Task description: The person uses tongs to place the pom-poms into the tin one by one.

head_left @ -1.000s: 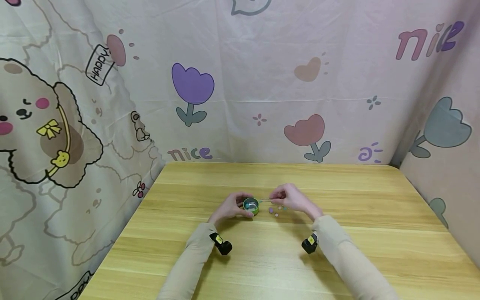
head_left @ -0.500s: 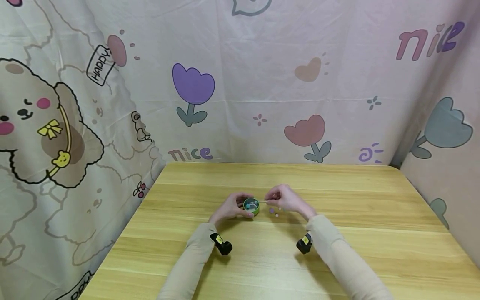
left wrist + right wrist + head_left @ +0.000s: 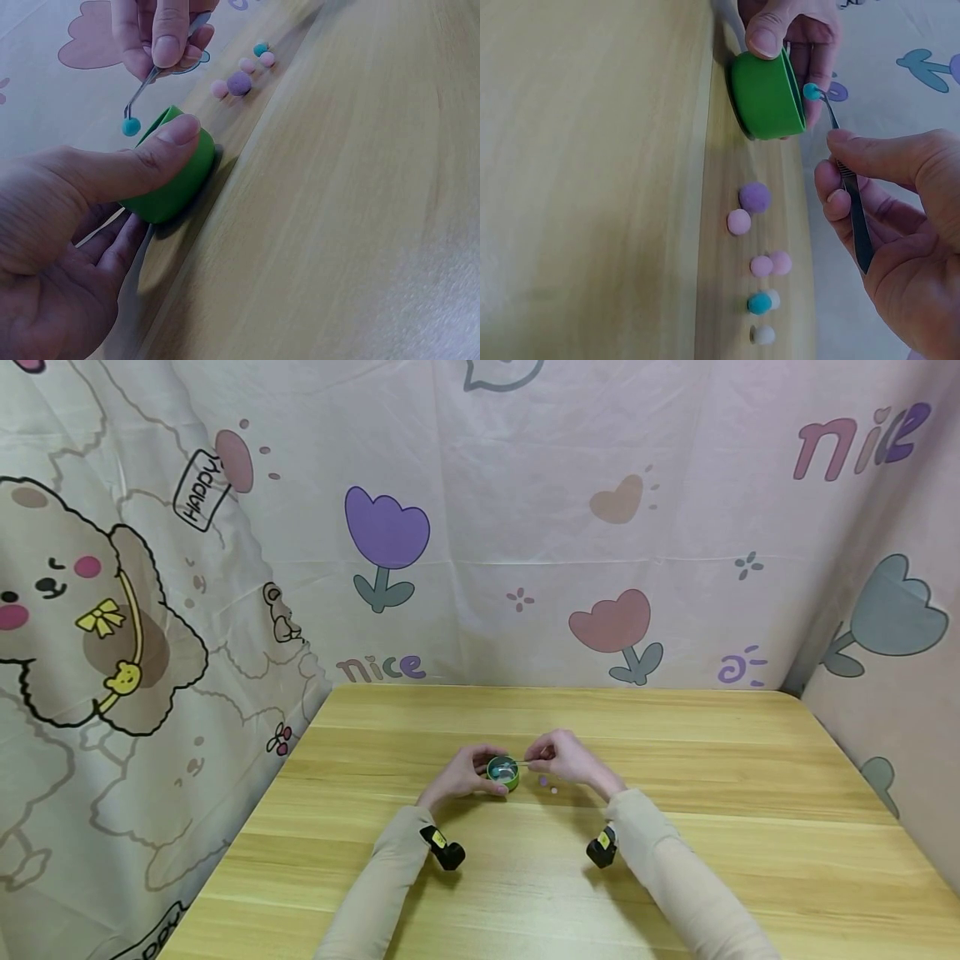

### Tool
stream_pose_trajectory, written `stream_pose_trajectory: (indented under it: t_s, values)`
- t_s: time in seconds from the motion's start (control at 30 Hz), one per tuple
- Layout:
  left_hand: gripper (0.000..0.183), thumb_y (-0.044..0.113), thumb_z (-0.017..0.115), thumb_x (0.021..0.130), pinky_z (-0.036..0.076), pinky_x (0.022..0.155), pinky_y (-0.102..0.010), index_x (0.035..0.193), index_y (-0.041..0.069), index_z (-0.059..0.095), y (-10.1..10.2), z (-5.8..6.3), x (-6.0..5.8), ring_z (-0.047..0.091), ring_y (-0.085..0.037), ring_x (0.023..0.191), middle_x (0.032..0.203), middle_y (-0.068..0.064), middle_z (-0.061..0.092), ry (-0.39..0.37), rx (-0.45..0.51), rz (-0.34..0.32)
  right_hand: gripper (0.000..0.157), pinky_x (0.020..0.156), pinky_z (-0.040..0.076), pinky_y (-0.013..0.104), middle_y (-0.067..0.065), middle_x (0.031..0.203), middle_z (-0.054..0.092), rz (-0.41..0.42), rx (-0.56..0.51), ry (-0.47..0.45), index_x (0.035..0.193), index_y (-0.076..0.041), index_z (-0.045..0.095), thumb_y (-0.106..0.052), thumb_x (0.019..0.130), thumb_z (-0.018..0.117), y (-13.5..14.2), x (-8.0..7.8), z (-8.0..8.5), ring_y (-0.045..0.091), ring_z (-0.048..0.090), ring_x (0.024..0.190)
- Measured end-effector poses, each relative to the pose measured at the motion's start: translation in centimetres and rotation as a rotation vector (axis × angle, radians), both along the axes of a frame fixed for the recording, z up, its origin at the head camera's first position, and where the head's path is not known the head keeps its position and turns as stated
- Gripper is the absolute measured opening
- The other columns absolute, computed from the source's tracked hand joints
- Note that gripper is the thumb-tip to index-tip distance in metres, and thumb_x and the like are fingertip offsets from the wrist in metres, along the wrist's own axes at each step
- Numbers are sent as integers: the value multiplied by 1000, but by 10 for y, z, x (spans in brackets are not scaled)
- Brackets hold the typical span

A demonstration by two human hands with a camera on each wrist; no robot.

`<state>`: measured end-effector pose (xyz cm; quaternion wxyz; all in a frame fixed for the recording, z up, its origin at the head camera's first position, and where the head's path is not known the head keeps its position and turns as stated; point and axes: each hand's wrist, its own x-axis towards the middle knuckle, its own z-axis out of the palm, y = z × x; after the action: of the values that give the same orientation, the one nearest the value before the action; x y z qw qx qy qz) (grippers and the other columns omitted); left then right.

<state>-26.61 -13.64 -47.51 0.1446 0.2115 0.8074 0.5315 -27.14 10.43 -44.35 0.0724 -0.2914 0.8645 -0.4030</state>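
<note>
My left hand (image 3: 467, 772) holds a small green cup (image 3: 765, 97) upright on the table, thumb on the near side and fingers round the far side. My right hand (image 3: 566, 758) pinches a pair of metal tweezers (image 3: 851, 191) between thumb and fingers. A small teal pom-pom (image 3: 131, 126) is caught in the tweezer tips, over the cup's mouth, close to the rim. Loose on the table under my right hand lie a larger purple pom-pom (image 3: 754, 197), several pink ones, another teal pom-pom (image 3: 759, 303) and a white pom-pom (image 3: 763, 334).
The wood-grain table (image 3: 525, 893) runs back to a printed cloth backdrop (image 3: 495, 527), which also hangs at both sides. Each wrist carries a black camera, such as the right camera (image 3: 602, 847).
My right hand has moved left, bringing the tweezers and teal pom-pom from beside the cup to over its mouth. The left hand and cup have stayed in place.
</note>
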Motion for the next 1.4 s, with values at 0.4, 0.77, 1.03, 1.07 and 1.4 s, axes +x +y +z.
stream_pose_trajectory:
  t_s: [0.4,0.77,1.03,1.07,1.4]
  values:
    - [60,-2,83,78,46,115,-46,132,-5,57,1,0,1,61,-35,125,130,-23,64,-1,3,-1,11,70,57,20,12,94,77,-9,-3,-25,100,0,76,-5,91,72,-4,0,-3,8,66,75]
    - [60,-2,83,78,46,115,-46,132,-5,57,1,0,1,61,-35,125,131,-23,63,1,2,-6,12,69,58,22,13,94,77,-22,-5,-44,101,1,75,-4,92,71,-3,1,-3,21,71,74]
    - [61,-1,83,77,47,115,-46,132,-5,57,0,0,1,61,-35,125,131,-23,63,12,-10,-8,14,69,58,21,13,95,77,-40,-12,-76,103,0,75,-4,91,71,-5,2,-3,26,71,73]
    - [61,-1,84,77,47,115,-45,132,-5,57,0,0,1,61,-35,125,131,-23,63,13,-11,-8,14,68,58,21,13,96,77,-41,-14,-83,103,0,75,-4,91,71,-5,2,-3,27,71,73]
    - [61,-1,83,78,47,115,-46,133,-5,57,-1,-1,0,61,-35,125,131,-23,63,0,7,-11,15,69,58,22,14,97,77,-43,-27,-89,104,1,75,-4,91,72,-2,6,0,23,71,74]
